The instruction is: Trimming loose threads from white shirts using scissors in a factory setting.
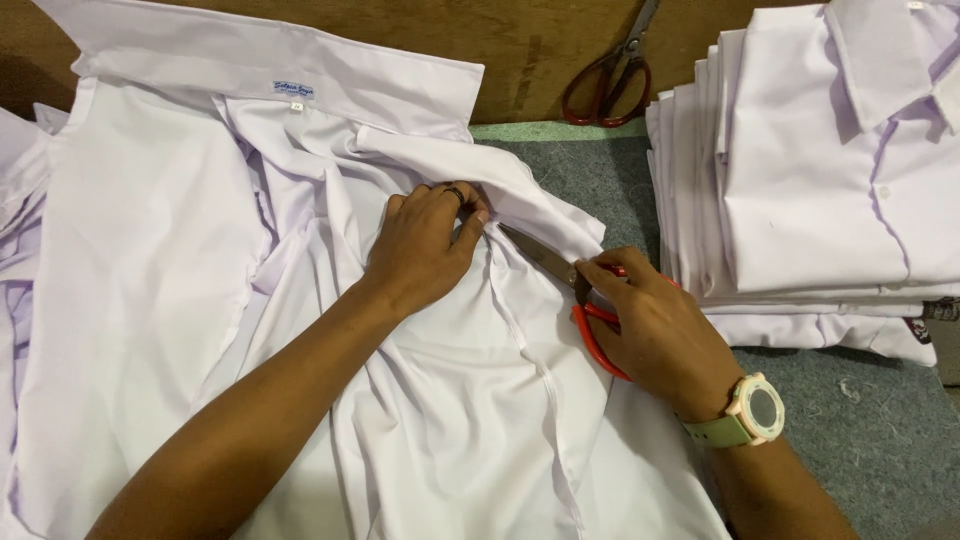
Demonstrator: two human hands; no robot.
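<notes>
A white shirt [150, 280] lies spread open on the work surface, collar at the top. My left hand [425, 245] pinches a fold of its fabric near the middle, a ring on one finger. My right hand [655, 325], with a watch on the wrist, grips red-handled scissors [560, 275]. Their blades point up-left toward the pinched fold, tip close to my left fingers.
A stack of folded white shirts [810, 180] fills the right side. A second pair of red-handled scissors [610, 80] lies on the brown wooden board at the top. Grey felt covering [870, 420] shows at lower right. More white cloth lies at the far left edge.
</notes>
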